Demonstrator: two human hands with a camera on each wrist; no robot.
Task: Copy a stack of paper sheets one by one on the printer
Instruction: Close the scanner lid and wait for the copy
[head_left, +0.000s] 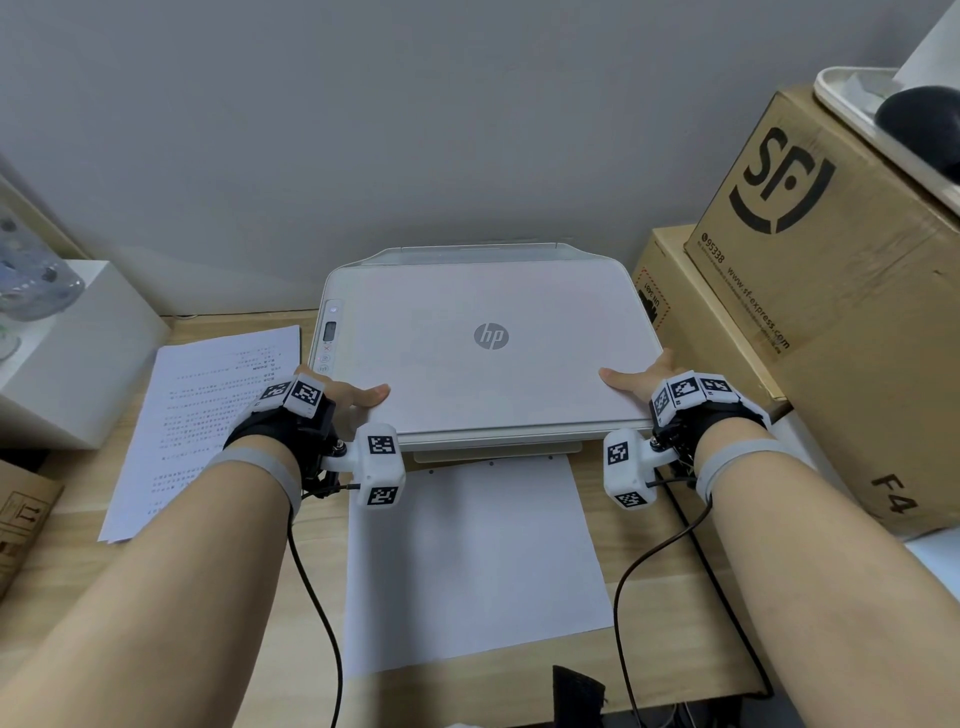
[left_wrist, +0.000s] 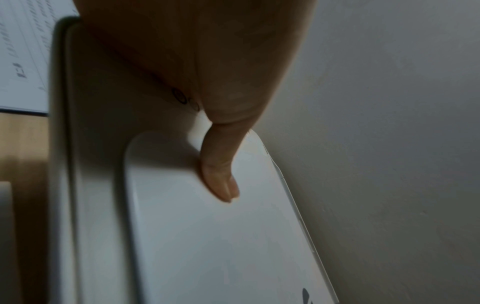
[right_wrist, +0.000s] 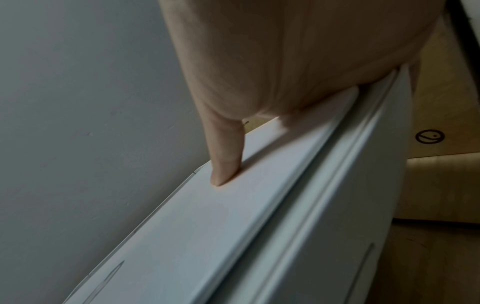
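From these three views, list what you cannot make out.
- Fingers of the left hand and right hand: all views, hidden round the lid corners; only thumbs show.
- Sheet on the glass: all views, the lid is down.
- Text on the stack: head view, too small.
- Front sheet: head view, printed side not visible.
- Printer buttons: head view, too small.

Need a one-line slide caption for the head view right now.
Both hands, left hand and right hand, grip the closed printer lid at its front corners.
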